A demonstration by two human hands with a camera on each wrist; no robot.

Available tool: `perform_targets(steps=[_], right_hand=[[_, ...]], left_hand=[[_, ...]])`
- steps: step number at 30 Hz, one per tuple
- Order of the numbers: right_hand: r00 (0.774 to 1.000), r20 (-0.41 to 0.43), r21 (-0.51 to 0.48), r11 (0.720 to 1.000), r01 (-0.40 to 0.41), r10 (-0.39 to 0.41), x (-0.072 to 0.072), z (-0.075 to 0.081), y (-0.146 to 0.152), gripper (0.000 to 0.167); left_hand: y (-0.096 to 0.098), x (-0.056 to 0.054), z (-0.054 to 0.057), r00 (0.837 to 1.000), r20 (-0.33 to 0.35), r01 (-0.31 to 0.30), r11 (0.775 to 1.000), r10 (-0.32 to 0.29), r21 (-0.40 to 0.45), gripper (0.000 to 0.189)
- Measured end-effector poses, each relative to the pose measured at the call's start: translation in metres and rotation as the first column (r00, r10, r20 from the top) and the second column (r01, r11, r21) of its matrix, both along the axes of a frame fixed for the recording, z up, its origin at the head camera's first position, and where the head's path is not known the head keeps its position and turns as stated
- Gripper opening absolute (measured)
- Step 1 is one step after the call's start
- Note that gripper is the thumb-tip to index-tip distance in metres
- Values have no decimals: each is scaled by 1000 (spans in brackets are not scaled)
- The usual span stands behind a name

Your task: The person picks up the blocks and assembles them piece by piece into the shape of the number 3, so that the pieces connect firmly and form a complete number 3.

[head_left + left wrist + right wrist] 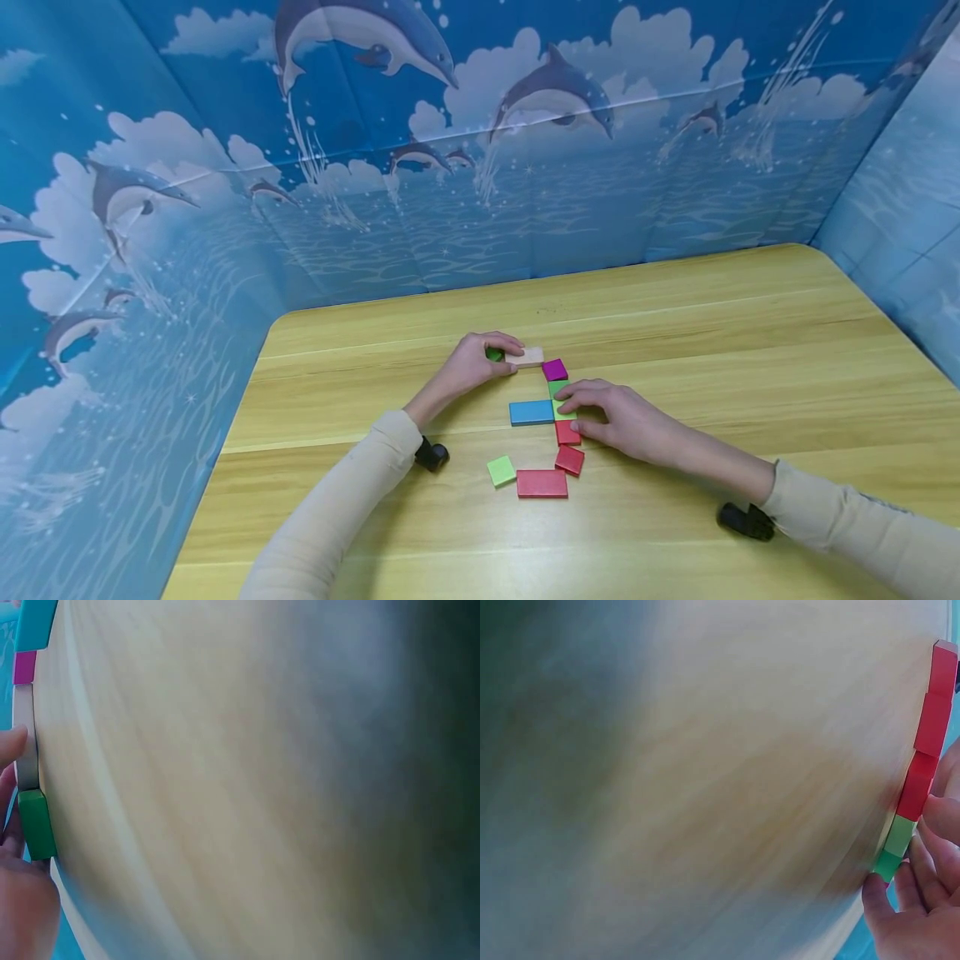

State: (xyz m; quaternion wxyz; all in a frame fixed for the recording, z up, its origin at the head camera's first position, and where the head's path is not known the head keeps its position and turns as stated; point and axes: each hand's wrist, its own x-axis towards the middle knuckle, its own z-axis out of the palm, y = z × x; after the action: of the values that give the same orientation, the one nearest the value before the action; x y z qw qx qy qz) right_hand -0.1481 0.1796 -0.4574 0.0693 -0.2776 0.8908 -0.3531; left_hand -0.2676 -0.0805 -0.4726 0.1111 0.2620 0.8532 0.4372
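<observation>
My left hand [474, 358] pinches a pale wooden block [531, 357] between thumb and fingers. A dark green block [37, 825] abuts that block's left end, partly covered by the hand in the head view. A magenta block [555, 370] sits at its right. My right hand [626, 418] lies over a column of blocks, its fingers touching a dark green block [557, 387] and a light green block [567, 412]. The right thumb touches the red square block [567, 432] below them. A blue rectangular block [531, 412] extends left from the column.
Nearer the front lie another red square [570, 460], a red rectangle [542, 484] and a lime green square [501, 471]. All rest flat on a wood-grain table [712, 333]. Dolphin-printed blue sheets [525, 208] rise behind and beside it.
</observation>
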Motion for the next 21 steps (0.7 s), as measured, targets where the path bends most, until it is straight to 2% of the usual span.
perform_targets(steps=[21], right_hand=[[1000,21,21,1000,15,-16,0,-1,0,28]], left_hand=[[0,1,-2,1000,10,0,1000,-1,13,21]])
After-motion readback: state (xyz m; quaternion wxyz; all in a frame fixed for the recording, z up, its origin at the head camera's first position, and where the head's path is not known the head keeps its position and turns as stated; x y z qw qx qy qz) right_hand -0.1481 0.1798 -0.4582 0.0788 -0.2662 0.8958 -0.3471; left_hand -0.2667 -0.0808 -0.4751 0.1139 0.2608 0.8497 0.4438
